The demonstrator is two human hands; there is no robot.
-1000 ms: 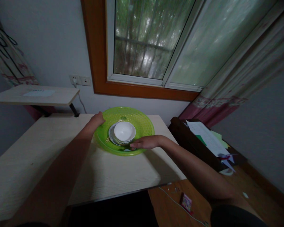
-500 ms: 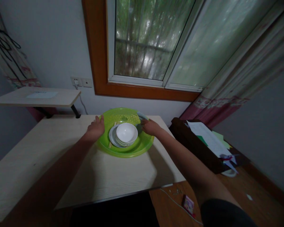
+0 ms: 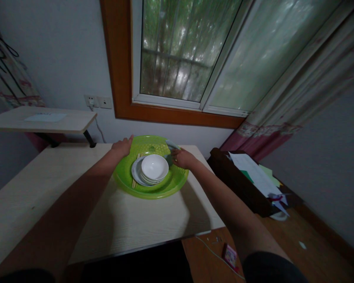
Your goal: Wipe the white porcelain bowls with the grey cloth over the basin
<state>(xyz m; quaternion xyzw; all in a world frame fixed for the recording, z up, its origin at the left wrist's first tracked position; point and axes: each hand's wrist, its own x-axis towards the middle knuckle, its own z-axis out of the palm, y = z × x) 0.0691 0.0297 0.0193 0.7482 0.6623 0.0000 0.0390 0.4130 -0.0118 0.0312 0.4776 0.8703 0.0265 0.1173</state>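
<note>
– Pale wood-grain table (image 3: 153, 220) against a white wall, under a window with an orange-brown wooden frame (image 3: 165, 114). Small raised shelf (image 3: 70, 122) at the left end, light sheet (image 3: 45, 117) on top. Where's the basket?
– Round, bright green plastic basket (image 3: 174, 181), over the table's far side, between both hands. Can't tell if its base sits flat.
– Contents?
– Stack of white, round bowls (image 3: 155, 167), openings up, about mid-basket. Pale, round plate (image 3: 136, 171) partly under them, sticking out left. Light, thin chopsticks (image 3: 134, 183) by the plate's left side, ends showing above and below.
– Left hand (image 3: 122, 148)?
– Curled on the basket's far-left rim, fingers closed over it. Thumb hard to make out.
– Right hand (image 3: 183, 158)?
– Mostly closed, pinching a grey-green, cloth-like piece (image 3: 172, 145) at the basket's right side, near the bowls. Exact material unclear.
</note>
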